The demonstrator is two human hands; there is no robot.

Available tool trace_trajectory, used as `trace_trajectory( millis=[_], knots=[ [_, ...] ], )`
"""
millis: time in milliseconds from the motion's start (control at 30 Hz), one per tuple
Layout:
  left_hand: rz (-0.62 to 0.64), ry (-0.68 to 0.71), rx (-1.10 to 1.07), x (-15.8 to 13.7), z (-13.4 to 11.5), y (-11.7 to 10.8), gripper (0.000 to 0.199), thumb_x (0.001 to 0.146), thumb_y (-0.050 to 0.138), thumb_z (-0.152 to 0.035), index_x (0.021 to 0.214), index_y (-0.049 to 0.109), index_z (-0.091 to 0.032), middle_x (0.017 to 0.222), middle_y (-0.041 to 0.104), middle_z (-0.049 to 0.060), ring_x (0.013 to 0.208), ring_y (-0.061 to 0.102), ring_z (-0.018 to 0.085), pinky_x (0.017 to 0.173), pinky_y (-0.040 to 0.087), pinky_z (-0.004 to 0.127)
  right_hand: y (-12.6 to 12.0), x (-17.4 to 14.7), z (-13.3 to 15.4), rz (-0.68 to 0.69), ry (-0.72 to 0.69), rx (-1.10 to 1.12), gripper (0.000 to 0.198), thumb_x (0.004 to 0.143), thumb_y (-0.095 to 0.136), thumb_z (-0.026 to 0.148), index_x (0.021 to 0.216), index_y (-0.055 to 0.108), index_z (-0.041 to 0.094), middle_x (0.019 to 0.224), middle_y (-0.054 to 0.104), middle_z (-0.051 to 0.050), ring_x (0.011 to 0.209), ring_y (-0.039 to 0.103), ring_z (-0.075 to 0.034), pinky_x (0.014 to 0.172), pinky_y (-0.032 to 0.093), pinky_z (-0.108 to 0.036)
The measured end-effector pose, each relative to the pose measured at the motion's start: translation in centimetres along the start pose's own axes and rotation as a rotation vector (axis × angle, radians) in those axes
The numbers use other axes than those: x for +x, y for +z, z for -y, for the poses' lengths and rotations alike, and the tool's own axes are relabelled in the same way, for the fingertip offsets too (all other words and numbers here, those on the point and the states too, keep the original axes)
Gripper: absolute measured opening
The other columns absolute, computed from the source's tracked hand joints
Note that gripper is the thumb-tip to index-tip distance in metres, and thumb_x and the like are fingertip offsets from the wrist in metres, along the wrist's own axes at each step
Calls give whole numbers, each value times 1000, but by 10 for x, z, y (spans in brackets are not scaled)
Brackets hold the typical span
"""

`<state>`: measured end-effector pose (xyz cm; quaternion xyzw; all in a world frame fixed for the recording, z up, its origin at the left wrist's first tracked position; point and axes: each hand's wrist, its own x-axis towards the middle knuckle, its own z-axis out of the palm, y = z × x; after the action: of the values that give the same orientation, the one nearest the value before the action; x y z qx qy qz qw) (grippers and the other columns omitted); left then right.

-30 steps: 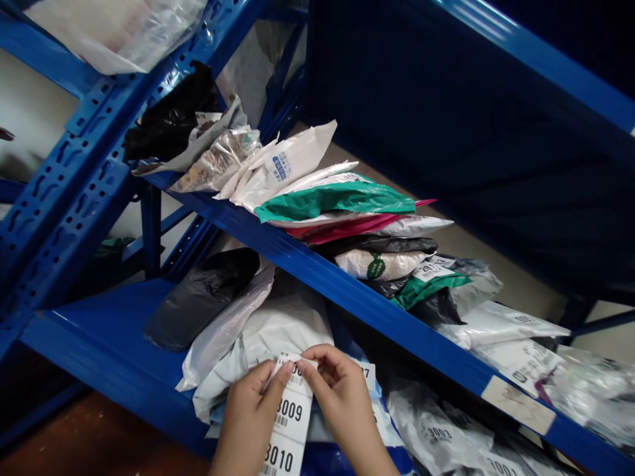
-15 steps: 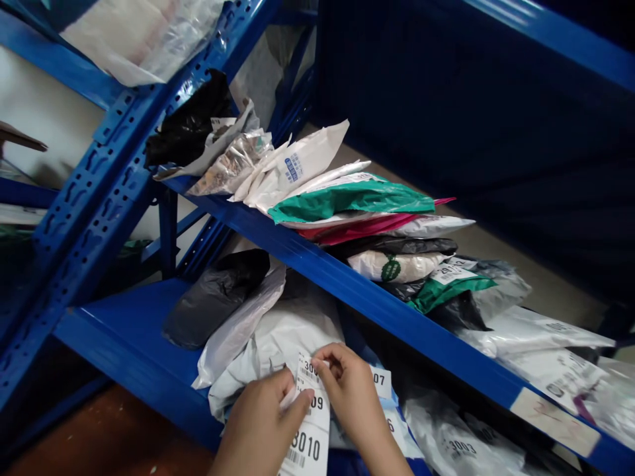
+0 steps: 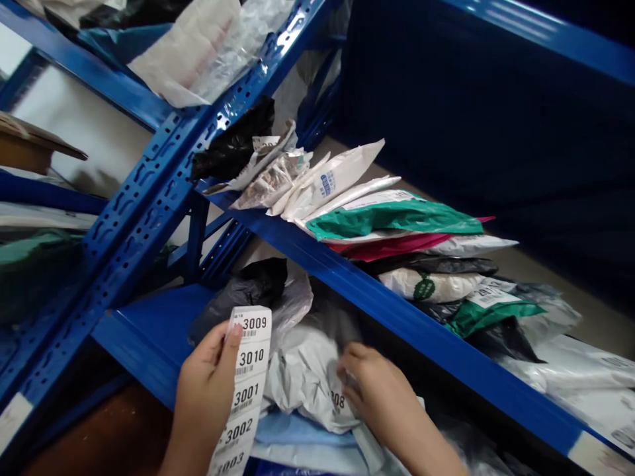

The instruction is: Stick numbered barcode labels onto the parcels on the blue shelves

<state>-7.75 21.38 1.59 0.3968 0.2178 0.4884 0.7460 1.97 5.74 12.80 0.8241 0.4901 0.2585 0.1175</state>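
My left hand (image 3: pixel 206 387) holds a white strip of numbered barcode labels (image 3: pixel 245 387), with 3009 at the top and 3010, 3001, 3002 below. My right hand (image 3: pixel 374 390) rests palm down on a white plastic parcel (image 3: pixel 305 373) on the lower blue shelf. Its fingers press on a small label reading 08 (image 3: pixel 337 399) stuck to that parcel. A black bag (image 3: pixel 243 294) lies behind the label strip.
The blue steel rack's middle shelf beam (image 3: pixel 391 314) crosses above my hands. On it lie several mailers, among them a green one (image 3: pixel 391 218), a pink one and white ones. A perforated blue upright (image 3: pixel 149 192) stands at the left. More labelled parcels (image 3: pixel 585 370) lie at the right.
My right hand peeled the top label off the strip and pressed it onto the white parcel. My left hand moved the strip left and up. The view shifted left.
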Motion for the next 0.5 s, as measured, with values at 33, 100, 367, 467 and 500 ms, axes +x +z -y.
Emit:
trace_trajectory(
  millis=[33, 100, 367, 467, 500],
  knots=[
    [65, -59, -76, 5, 6, 1, 48, 68, 64, -59, 98, 65, -22, 73, 70, 1, 70, 63, 20, 61, 48, 26, -5, 9, 6, -119, -108, 2, 19, 78, 59, 10, 91, 65, 22, 105, 66, -9, 97, 62, -27, 76, 49, -36],
    [194, -173, -238, 12, 14, 3, 53, 64, 69, -56, 103, 64, -21, 72, 71, 1, 68, 64, 19, 62, 50, 27, -13, 28, 20, -314, -339, 42, 33, 87, 53, 23, 119, 55, 21, 128, 56, -14, 119, 49, -29, 94, 43, -44],
    [351, -187, -323, 14, 31, 17, 45, 60, 76, -48, 92, 66, -18, 69, 73, 3, 60, 63, 15, 54, 47, 23, -17, 63, 22, 83, -4, 377, 54, 95, 29, 49, 64, 61, 18, 61, 64, -3, 57, 56, -15, 55, 35, -28],
    [347, -61, -220, 9, 39, 25, 37, 65, 71, -49, 85, 66, -18, 75, 75, 5, 67, 65, 17, 59, 49, 24, -13, 59, 18, 105, 9, 562, 47, 90, 39, 54, 72, 64, 19, 67, 65, -2, 62, 56, -15, 58, 36, -26],
    [325, -27, -190, 8, 41, 27, 37, 68, 68, -50, 88, 66, -18, 79, 75, 5, 72, 67, 19, 63, 50, 25, -12, 58, 18, 102, -3, 613, 41, 87, 47, 53, 74, 65, 19, 71, 65, -1, 66, 57, -16, 60, 38, -26]
  ],
)
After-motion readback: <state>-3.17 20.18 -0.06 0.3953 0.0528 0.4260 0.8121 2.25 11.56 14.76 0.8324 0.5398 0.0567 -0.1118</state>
